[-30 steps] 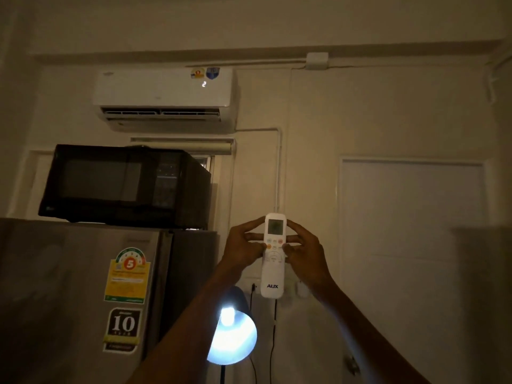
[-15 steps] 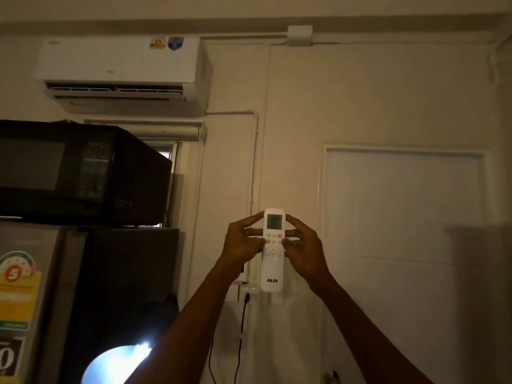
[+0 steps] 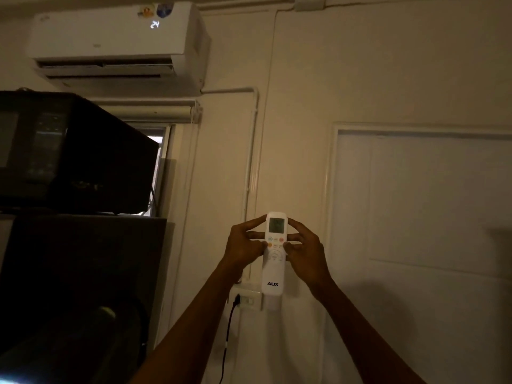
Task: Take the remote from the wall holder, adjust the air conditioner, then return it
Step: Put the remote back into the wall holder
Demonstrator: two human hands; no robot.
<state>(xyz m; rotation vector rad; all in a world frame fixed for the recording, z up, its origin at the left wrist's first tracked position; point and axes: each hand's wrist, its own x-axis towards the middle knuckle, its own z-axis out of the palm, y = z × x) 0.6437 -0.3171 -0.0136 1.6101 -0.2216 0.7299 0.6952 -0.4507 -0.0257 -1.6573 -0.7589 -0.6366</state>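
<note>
Hands meet around the white remote (image 3: 274, 253), which is held upright in the air in front of the cream wall (image 3: 360, 79), its lit screen at the top and the AUX lettering near its lower end. The left hand (image 3: 242, 246) grips its left edge, fingers curled narrow around the body, thumb lying on the coloured buttons. The right hand (image 3: 304, 252) clasps the right edge the same way, its thumb also on the button area. Just behind the remote's lower end, the wall holder (image 3: 273, 303) sits on the wall beside a socket plate (image 3: 246, 297) with a black cord (image 3: 228, 328) plugged in and hanging down. High at the upper left corner of the wall, the air conditioner (image 3: 116, 45) shows a glowing 24 on its front. Below it a dark microwave (image 3: 72, 151) stands on top of a fridge (image 3: 77, 273). A pale door (image 3: 421, 203) fills the wall's right side.
</note>
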